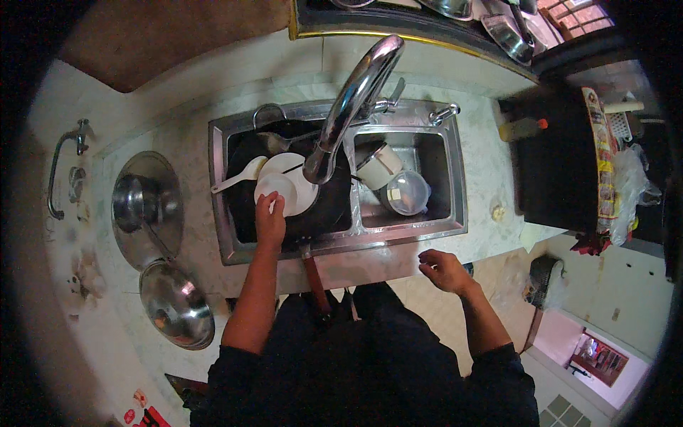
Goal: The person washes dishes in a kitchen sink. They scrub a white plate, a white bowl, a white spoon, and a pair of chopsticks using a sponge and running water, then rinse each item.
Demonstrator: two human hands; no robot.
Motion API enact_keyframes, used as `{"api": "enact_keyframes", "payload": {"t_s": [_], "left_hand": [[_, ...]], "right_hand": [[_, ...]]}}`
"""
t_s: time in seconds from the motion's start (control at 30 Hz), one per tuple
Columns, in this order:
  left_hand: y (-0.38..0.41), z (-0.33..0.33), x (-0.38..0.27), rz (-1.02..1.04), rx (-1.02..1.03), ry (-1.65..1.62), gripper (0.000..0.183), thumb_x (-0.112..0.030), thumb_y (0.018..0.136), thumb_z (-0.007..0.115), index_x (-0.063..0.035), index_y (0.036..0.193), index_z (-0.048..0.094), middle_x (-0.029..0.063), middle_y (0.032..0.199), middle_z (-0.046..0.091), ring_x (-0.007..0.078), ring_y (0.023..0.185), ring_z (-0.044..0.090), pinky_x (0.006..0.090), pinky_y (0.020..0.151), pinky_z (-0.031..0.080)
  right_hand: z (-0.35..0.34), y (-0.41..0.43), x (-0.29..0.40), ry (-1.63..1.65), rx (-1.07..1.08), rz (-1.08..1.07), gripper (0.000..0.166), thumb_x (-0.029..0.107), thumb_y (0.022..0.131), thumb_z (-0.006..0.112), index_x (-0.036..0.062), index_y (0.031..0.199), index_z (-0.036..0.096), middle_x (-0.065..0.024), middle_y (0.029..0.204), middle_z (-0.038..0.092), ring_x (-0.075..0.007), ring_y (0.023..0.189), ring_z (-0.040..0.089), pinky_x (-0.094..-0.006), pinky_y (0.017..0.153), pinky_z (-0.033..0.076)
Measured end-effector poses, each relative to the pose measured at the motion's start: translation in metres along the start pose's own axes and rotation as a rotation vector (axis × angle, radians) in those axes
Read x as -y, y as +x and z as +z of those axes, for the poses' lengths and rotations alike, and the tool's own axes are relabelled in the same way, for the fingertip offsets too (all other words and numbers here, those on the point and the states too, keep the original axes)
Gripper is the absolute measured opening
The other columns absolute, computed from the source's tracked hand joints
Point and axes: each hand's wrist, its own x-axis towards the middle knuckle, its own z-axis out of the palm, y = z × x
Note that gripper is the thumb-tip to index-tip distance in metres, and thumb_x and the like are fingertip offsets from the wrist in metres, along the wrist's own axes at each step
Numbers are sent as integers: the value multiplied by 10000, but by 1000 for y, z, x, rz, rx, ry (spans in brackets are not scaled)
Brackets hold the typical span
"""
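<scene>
My left hand (271, 216) reaches into the left sink basin, its fingers at the near rim of a small white bowl (277, 189); whether they grip it is unclear. That bowl overlaps a white plate (305, 200) in a large black wok (333, 213). A white spoon (243, 175) leans over the basin's left edge, and a metal ladle (275, 141) lies behind. My right hand (445, 271) hovers by the counter's front edge with slightly curled fingers, holding nothing visible. A light-coloured pot (380, 168) and a clear round plastic container (408, 192) sit in the right basin.
A chrome faucet (355, 96) arches over the sink (461, 213). Metal lids or pans (176, 304) lie on the left counter. The wok's red-brown handle (317, 283) sticks out over the front edge. A bottle (520, 129) and plastic bags (629, 187) are at the right.
</scene>
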Motion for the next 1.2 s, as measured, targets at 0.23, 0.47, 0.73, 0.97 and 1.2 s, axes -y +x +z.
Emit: {"api": "enact_keyframes", "payload": {"t_s": [0.23,0.47,0.73,0.97,1.2], "left_hand": [[6,-11,-6,95,-50,181,380,-318,933,585,-35,1184,613,258,1434,386,371,1356,347,411,1102,294],[-9,-51,2,79,-122,189,384,-326,936,578,-34,1182,616,260,1419,402,367,1354,347,421,1104,284],[-19,-50,0,-10,-58,185,382,-329,941,573,-40,1186,616,250,1425,406,355,1378,321,421,1120,257],[-20,-84,26,-35,-101,180,346,-308,943,578,-56,1176,624,209,1382,468,316,1330,403,381,1094,303],[-34,-78,-3,-172,-95,34,321,-270,949,586,-24,1150,630,110,1215,590,226,1157,529,346,1009,380]], "right_hand": [[20,-60,-57,-328,624,-368,854,-1,702,704,137,1462,342,-202,1494,334,-325,1401,295,-525,1152,212],[-15,-102,-50,103,949,-80,603,2,754,697,75,1323,511,-169,1471,392,-297,1405,302,-434,1161,219],[-6,-119,-23,-284,701,-307,373,91,792,691,44,1155,623,-163,1323,548,-341,1359,378,-408,1084,337],[-199,-169,55,161,296,-558,214,221,875,620,91,1045,617,-113,996,635,-351,1035,592,-607,971,374],[-231,-208,61,222,-328,-930,294,349,888,549,104,745,627,-76,608,579,-308,739,635,-604,867,428]]}}
